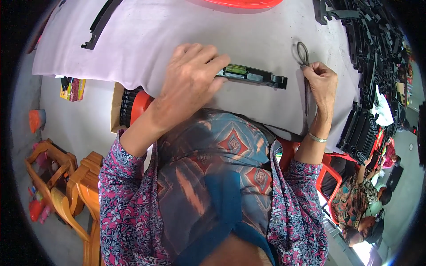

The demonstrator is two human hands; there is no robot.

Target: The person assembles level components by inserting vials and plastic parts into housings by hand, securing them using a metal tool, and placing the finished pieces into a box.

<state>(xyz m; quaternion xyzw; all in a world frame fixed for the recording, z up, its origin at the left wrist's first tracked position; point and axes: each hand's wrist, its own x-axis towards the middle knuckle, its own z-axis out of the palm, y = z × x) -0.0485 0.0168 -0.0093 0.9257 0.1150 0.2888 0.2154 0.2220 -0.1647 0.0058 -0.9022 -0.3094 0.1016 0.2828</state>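
My left hand (191, 82) grips one end of a narrow black plastic bar (259, 77) between thumb and fingers. A shiny yellow-green insert (236, 69) sits in the bar close to my fingertips. The bar points right, its notched end free over the pale cloth. My right hand (323, 82), closed, pinches a thin dark rod (306, 99) just below the loop at its top. The rod's shaft hangs down beside my wrist. A gap separates the rod from the bar.
Another black bar (101, 24) lies at the far left of the cloth-covered table (146, 40). A red basin (244, 3) stands at the far edge. Black parts (368, 57) are heaped on the right, with a stack (358, 133) nearer. Wooden chairs (66, 195) stand left; people (359, 199) sit right.
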